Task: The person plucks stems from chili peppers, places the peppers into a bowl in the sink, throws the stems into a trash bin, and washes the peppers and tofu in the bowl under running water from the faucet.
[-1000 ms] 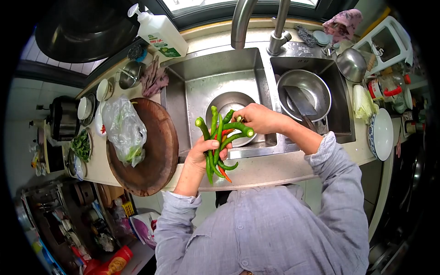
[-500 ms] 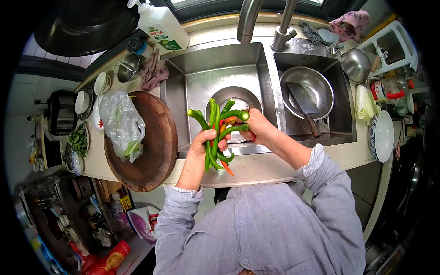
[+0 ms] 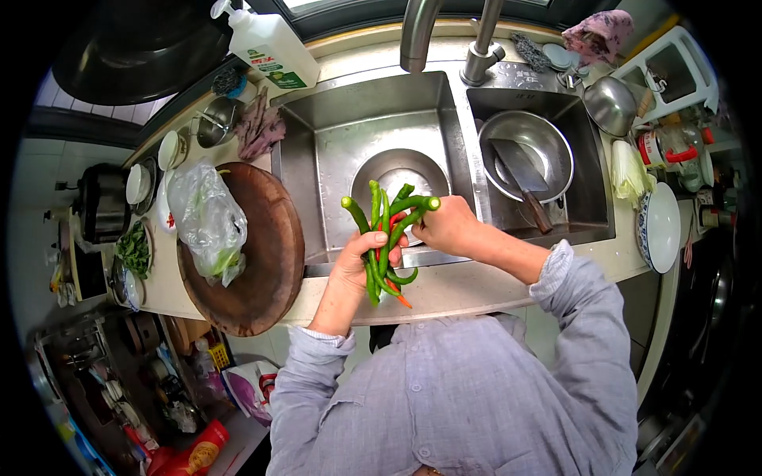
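Note:
A bunch of long chili peppers (image 3: 386, 234), mostly green with some red, is gripped in my left hand (image 3: 355, 262) over the sink's front edge. Their stem ends fan out at the top and curved tips hang below. Close against the bunch's right side is my right hand (image 3: 452, 230), its fingers curled in; what they pinch, if anything, is hidden. Behind the peppers, a round metal basin (image 3: 436, 170) sits in the large sink compartment (image 3: 333, 131).
Left of the sink, a plastic bag (image 3: 208, 218) lies on a round wooden chopping board (image 3: 274, 262). A cleaver (image 3: 520, 168) rests across a metal bowl (image 3: 565, 147) in the right compartment. The faucet (image 3: 416, 36) hangs over the back. A patterned white bowl (image 3: 663, 228) stands at right.
My right hand has turned and its fingers have curled in beside the bunch. The peppers in my left hand have shifted slightly right and down, with less red showing.

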Demonstrator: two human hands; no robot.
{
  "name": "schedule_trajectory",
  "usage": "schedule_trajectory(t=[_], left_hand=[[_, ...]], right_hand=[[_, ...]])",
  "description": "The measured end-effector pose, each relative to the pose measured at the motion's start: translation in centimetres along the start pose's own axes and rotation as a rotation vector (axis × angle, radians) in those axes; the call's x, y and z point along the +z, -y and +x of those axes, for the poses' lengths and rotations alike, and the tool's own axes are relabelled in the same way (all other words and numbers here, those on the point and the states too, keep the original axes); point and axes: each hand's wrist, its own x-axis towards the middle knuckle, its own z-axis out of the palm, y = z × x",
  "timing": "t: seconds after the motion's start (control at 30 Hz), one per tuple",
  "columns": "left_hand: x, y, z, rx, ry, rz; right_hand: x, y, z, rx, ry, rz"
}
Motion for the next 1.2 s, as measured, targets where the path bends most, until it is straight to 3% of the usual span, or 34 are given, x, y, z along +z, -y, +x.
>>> schedule_trajectory(t=[0.03,0.13,0.17,0.27,0.37,0.43,0.5,0.57,0.8,0.93,1.07,1.13,1.2], left_hand=[[-0.2,0.2,0.1,0.033,0.028,-0.03],[0.1,0.4,0.4,0.134,0.072,-0.082],[0.0,0.6,0.6,0.164,0.09,-0.11],[-0.5,0.8,1.4,0.216,0.197,-0.18],[0.0,0.5,0.3,0.238,0.166,-0.172],[0.1,-0.2,-0.3,0.225,0.079,-0.12],[0.6,-0.5,-0.8,0.258,-0.097,-0.05],[0.3,-1.1,-0.7,0.264,-0.118,0.031],[1.3,-1.8,0.0,0.267,-0.137,0.219],[2.0,-2.1,0.1,0.286,-0.17,0.264],[2.4,-2.4,1.0,0.293,-0.165,0.384],[2.8,-2.6,1.2,0.279,-0.2,0.398],[1.4,-2.1,2.3,0.402,-0.268,0.456]], right_hand=[[0.6,-0.3,0.0,0.005,-0.064,0.044],[2.3,0.2,0.1,0.576,-0.017,1.291],[2.4,1.5,0.1,0.623,-0.083,1.54],[3.0,3.3,0.6,0.732,-0.2,1.966],[2.7,0.1,1.3,0.633,-0.475,2.153],[0.8,-0.1,0.8,0.613,-0.471,1.719],[-0.3,1.1,-0.4,0.529,-0.302,1.418],[0.3,2.4,-1.6,0.453,-0.2,1.157],[1.3,3.8,-0.6,0.277,-0.358,0.953],[2.2,3.2,-0.4,0.41,-0.37,1.001],[1.2,2.4,0.7,0.581,-0.271,1.295],[1.6,2.0,1.1,0.591,-0.321,1.327],[1.6,2.2,1.4,0.618,-0.394,1.368]])
